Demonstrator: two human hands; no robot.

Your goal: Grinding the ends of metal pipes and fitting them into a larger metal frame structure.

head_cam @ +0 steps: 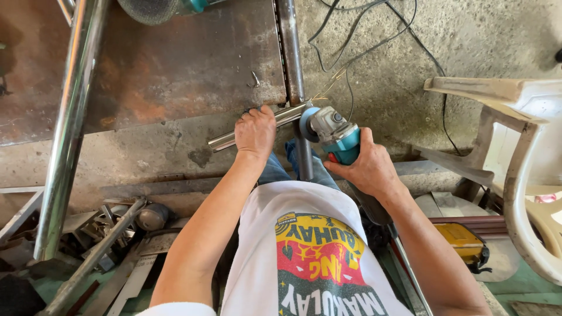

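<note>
While the left hand (255,131) is holding the shiny pipe (257,130), the right hand (367,167) is grinding it.
Both sets of fingers are gripping tight, pipe and blue grinder (333,136); next it needs steady, gentle pushing.

Teal angle grinder (336,137), shiny silver tube (281,117)

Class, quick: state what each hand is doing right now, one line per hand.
Left hand: closed on the shiny metal tube, pinning it down.
Right hand: closed around the teal angle grinder, disc at the tube's end.

Concrete floor (410,52), rusty steel sheet (175,64), black cables (374,35), scrap metal pieces (99,234), white plastic chair (521,152)
</note>
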